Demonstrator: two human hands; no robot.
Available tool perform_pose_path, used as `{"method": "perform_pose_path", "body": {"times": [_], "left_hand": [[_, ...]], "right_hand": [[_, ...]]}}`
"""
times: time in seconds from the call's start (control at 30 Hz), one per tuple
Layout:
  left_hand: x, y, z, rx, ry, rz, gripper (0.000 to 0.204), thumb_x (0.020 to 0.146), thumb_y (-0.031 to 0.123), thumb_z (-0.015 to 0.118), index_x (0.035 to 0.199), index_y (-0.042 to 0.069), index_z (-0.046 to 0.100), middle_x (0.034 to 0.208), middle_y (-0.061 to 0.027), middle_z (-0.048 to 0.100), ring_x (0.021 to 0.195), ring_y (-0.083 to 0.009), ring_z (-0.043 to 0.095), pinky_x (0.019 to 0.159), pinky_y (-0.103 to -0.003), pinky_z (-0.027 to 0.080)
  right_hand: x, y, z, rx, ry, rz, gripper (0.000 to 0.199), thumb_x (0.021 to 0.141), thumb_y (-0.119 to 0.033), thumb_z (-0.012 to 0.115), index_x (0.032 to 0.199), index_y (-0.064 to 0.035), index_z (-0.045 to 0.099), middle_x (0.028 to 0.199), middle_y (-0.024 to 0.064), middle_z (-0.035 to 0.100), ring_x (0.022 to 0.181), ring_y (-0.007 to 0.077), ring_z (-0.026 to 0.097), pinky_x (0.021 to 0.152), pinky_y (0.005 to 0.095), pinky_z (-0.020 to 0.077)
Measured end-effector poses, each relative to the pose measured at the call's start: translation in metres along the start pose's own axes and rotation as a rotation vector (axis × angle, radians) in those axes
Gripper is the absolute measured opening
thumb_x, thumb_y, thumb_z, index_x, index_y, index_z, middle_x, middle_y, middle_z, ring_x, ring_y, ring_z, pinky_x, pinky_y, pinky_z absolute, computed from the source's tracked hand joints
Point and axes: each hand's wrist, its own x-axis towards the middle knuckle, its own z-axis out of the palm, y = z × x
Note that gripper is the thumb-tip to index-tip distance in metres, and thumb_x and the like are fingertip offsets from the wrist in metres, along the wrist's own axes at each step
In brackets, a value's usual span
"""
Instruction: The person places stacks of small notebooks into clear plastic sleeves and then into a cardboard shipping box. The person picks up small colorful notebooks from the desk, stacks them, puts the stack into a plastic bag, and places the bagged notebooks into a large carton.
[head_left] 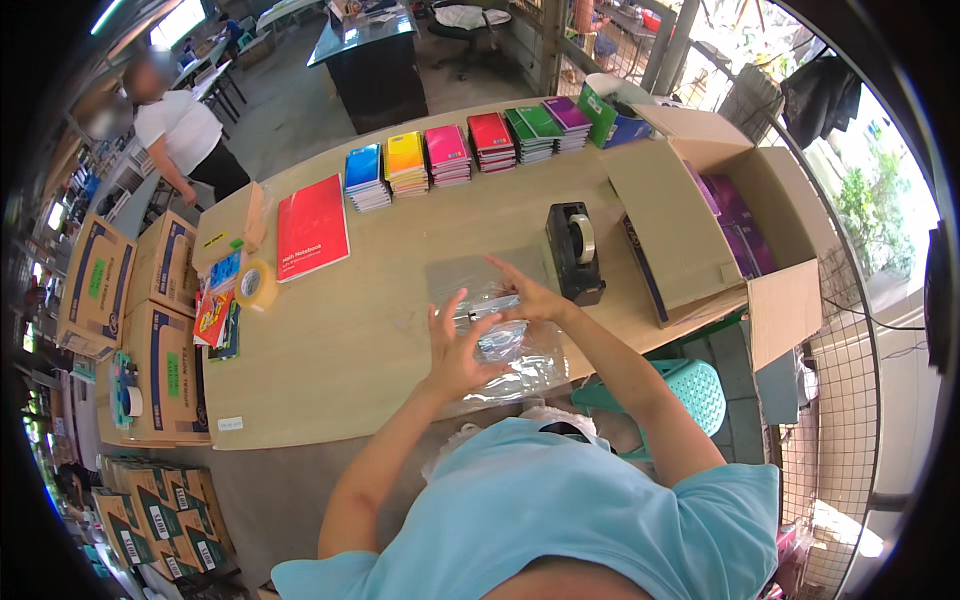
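A clear, shiny plastic bag lies at the near edge of the table, with a small pale packet in or on it; glare hides what it is. My left hand is at the packet's left side, fingers spread and thumb apart. From the right, my right hand reaches over the packet's top edge, one finger stretched out, the others and the thumb closed at the plastic. Just beyond is a flat clear sheet. To the right of my hands stands a black tape dispenser.
Notebook stacks in several colours line the far side, beside a large red notebook. A tape roll lies left. An open carton with purple goods stands right. Closed cartons flank the table; a green stool is below. A person stands beyond.
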Motion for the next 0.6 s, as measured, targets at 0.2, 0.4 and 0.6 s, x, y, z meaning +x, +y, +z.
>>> {"method": "perform_pose_path", "body": {"times": [0.2,0.4,0.6], "left_hand": [[0.002,-0.030,0.033,0.023,-0.011,0.035,0.017,0.082,0.026,0.077,0.087,0.011,0.072,0.145,-0.0169,0.037,0.132,-0.0346,0.042,0.109,-0.059,0.029],[-0.004,-0.032,0.048,-0.311,0.016,-0.278,0.017,0.081,0.014,0.076,0.091,0.005,0.066,0.137,-0.0184,0.043,0.117,-0.0334,0.053,0.091,-0.042,0.049],[0.002,-0.027,0.051,-0.707,0.078,-0.568,0.064,0.074,0.001,0.078,0.129,0.005,0.044,0.114,-0.0136,0.057,0.098,-0.0228,0.060,0.084,-0.037,0.051]], "right_hand": [[-0.003,0.013,-0.006,-0.057,-0.016,0.040,0.107,0.074,-0.008,0.078,0.158,-0.0121,0.011,0.103,0.0115,0.060,0.098,0.0218,0.058,0.094,0.0354,0.0447],[-0.037,0.012,0.031,0.348,0.205,-0.127,0.103,0.076,0.002,0.074,0.157,-0.0089,0.012,0.118,0.0120,0.052,0.107,0.0217,0.055,0.091,0.0334,0.0455],[-0.030,0.022,0.030,0.312,0.338,-0.065,0.097,0.075,0.005,0.072,0.155,-0.0059,0.019,0.110,0.0095,0.054,0.104,0.0188,0.055,0.090,0.0332,0.0460]]}}
